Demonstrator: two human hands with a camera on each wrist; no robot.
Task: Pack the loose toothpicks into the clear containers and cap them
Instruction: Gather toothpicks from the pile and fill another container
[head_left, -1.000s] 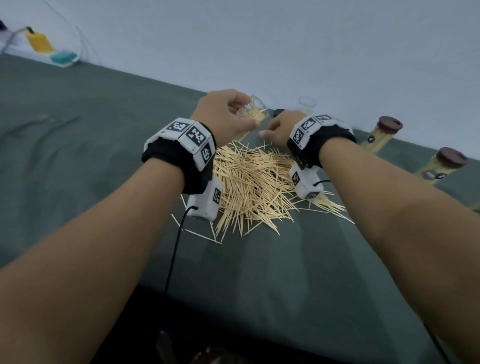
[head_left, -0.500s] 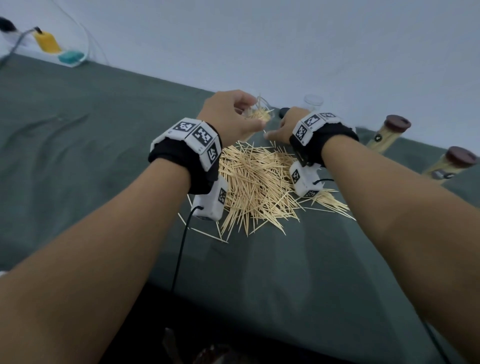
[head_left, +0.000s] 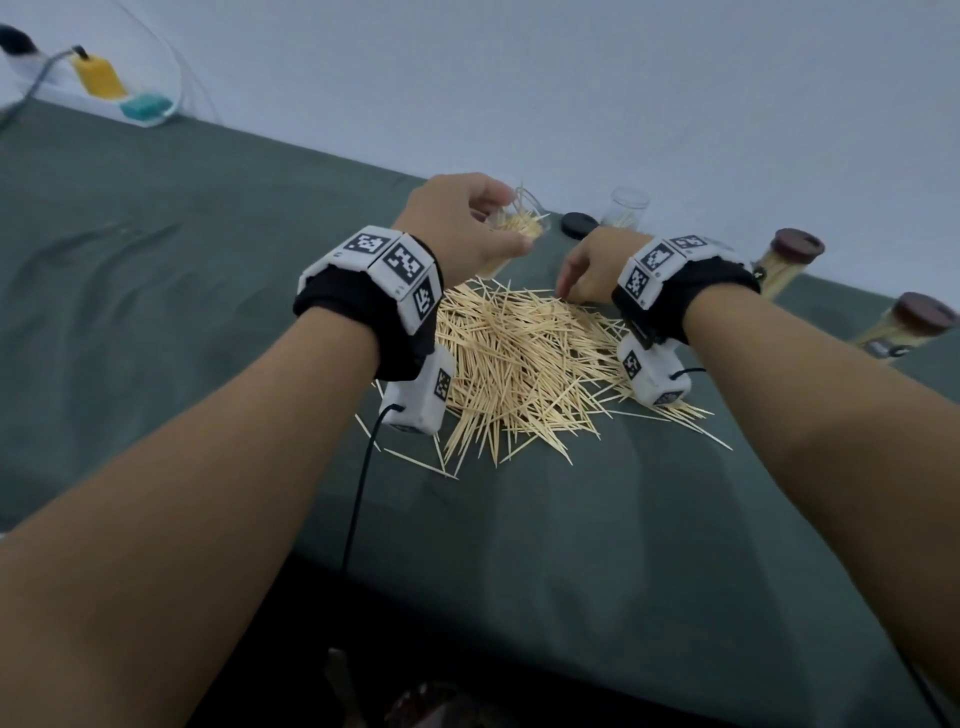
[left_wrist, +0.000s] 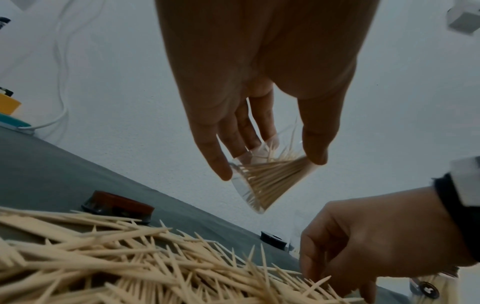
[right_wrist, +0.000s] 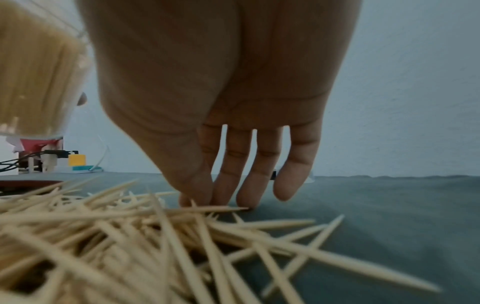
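A heap of loose toothpicks (head_left: 519, 364) lies on the grey-green cloth (head_left: 156, 270) between my wrists. Above the heap's far edge, my left hand (head_left: 498, 228) holds a tilted clear container (head_left: 514, 228) between thumb and fingers. In the left wrist view the container (left_wrist: 265, 181) is partly filled with toothpicks. My right hand (head_left: 571, 291) reaches down to the far right edge of the heap. In the right wrist view its straight fingers and thumb (right_wrist: 207, 199) touch the tips of the toothpicks (right_wrist: 103, 236), and nothing is lifted.
At the back stand an empty clear container (head_left: 628, 205) and a black cap (head_left: 579, 226). Two filled containers with brown caps (head_left: 784, 260) (head_left: 904, 325) lie at the right. A loose brown cap (left_wrist: 116, 203) sits beyond the heap. Yellow and teal items with cables (head_left: 98, 78) are far left.
My right hand has dropped from beside the container's mouth down onto the far edge of the heap. My left hand still holds the container in about the same place.
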